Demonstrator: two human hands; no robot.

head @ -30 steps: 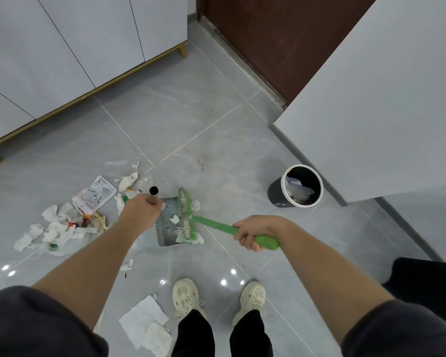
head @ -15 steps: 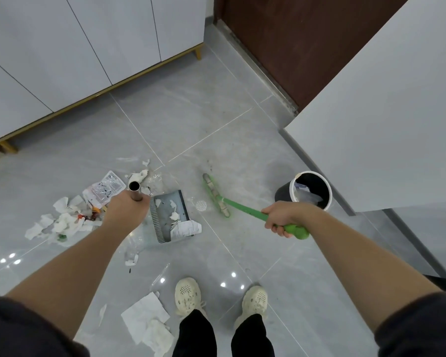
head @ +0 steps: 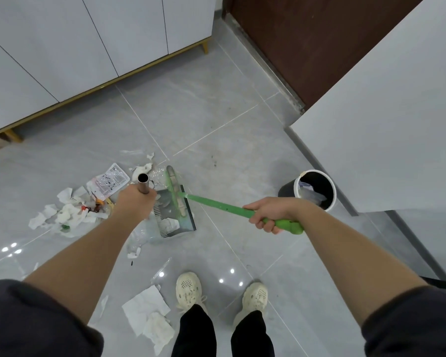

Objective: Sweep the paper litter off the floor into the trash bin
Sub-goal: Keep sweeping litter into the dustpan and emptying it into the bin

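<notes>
Left hand (head: 135,199) fisted around dustpan (head: 174,215) pole; right hand (head: 269,212) gripping green broom (head: 216,203), head over dustpan.

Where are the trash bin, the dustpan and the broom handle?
trash bin (head: 331,187): head view, white rim, right side.
dustpan (head: 188,220): head view, grey tray near front edge.
broom handle (head: 216,203): head view, green shaft mid-length.

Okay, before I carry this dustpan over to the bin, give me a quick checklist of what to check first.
1. Left hand gripping the dustpan pole: ok.
2. Right hand gripping the green broom: ok.
3. Scraps inside the dustpan: ok, a few.
4. Floor clear of litter: not ok; paper pile and napkins remain.
5. Trash bin open, with room: ok.
6. Broom head clear of the pan: not ok, it overlaps the pan.
</notes>
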